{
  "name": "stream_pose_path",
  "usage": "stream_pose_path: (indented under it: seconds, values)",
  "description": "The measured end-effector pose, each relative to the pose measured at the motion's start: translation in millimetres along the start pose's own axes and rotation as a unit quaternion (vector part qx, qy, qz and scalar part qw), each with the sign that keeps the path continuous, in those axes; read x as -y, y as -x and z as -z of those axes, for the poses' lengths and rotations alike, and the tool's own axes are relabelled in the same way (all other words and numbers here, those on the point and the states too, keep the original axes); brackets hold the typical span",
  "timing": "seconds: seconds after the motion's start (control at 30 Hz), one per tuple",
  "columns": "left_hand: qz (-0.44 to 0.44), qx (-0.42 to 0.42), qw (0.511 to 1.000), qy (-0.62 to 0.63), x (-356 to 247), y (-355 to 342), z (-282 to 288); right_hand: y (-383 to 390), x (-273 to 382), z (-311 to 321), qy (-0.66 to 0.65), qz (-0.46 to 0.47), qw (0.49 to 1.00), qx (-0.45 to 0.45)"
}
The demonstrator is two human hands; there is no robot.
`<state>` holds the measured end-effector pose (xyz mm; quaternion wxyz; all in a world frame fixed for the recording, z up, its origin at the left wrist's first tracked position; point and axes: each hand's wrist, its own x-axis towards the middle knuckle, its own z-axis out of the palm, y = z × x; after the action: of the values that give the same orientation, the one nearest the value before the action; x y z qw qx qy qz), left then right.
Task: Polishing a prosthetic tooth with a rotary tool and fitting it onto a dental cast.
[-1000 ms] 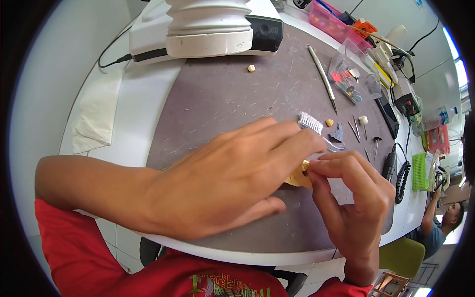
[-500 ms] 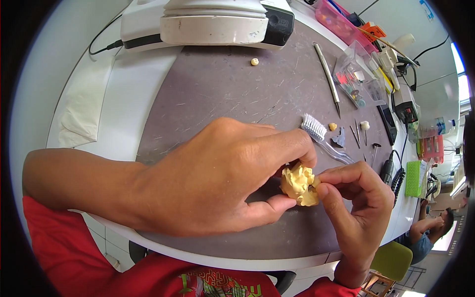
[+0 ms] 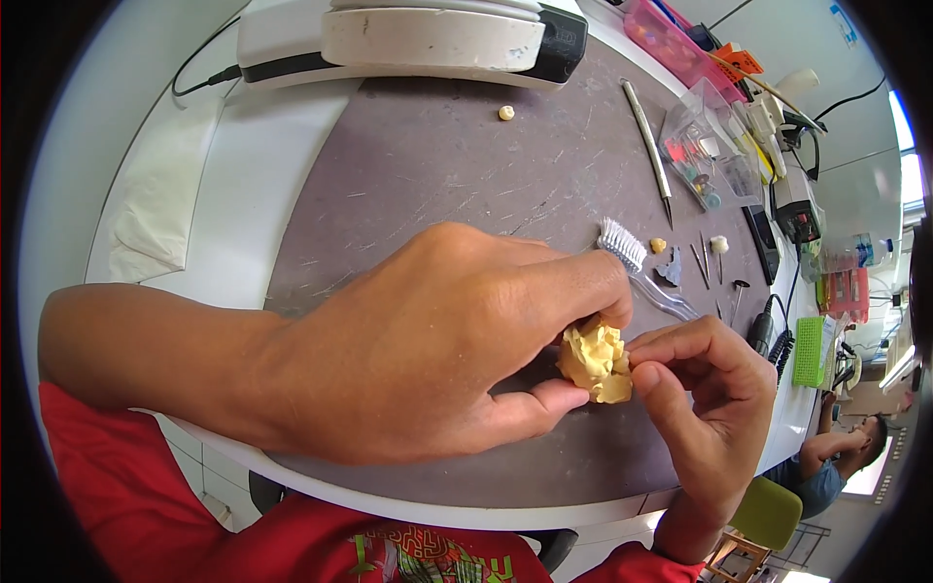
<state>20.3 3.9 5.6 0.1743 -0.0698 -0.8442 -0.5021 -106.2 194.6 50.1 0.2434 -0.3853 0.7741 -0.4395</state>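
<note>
A lumpy pale-yellow piece (image 3: 591, 360) is gripped between the curled index finger and thumb of my left hand (image 3: 437, 360), low on the grey work mat (image 3: 408, 165). My right hand (image 3: 709, 408) pinches at the piece's right side, where a small yellow bit sits at my fingertips; whether that bit is separate I cannot tell. Just beyond them lies a white-bristled brush (image 3: 622, 248) with a clear handle. Near it are a small yellow tooth-shaped piece (image 3: 657, 246), a grey scrap (image 3: 669, 267) and several thin metal burs (image 3: 702, 262).
A white machine (image 3: 282, 49) stands at the back, a small cream tooth (image 3: 506, 113) before it. A metal hand tool (image 3: 643, 136), clear box (image 3: 709, 146), pink bin (image 3: 661, 44) and green basket (image 3: 809, 350) line the right. A co-worker (image 3: 831, 466) sits beyond; folded paper (image 3: 155, 194) lies left.
The yellow piece, largely hidden a second ago, now shows between my hands. My right hand moved slightly down, and my left fingers shifted around the piece. The co-worker's arm moved.
</note>
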Motion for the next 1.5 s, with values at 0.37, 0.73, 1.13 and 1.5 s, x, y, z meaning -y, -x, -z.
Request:
stream_pose_path:
  seconds: [0.37, 0.73, 1.13, 1.5]
  values:
    - [-0.026, 0.001, 0.999, -0.032, 1.1, 0.2, 1.5, -1.7, -0.7, -3.3, 0.063, 0.026, 0.997, -0.038]
    - [-0.007, 0.029, 0.999, -0.017, -1.9, -0.6, 5.0, -3.2, -3.5, -2.1, 0.089, 0.043, 0.995, 0.004]
    - [0.016, 0.047, 0.999, -0.005, -0.6, -2.7, 8.2, -7.6, -5.5, 0.2, 0.137, 0.108, 0.985, 0.018]
    - [0.051, 0.088, 0.995, 0.021, 2.0, -8.1, 12.5, 2.8, -4.6, 2.1, 0.072, 0.056, 0.996, -0.007]
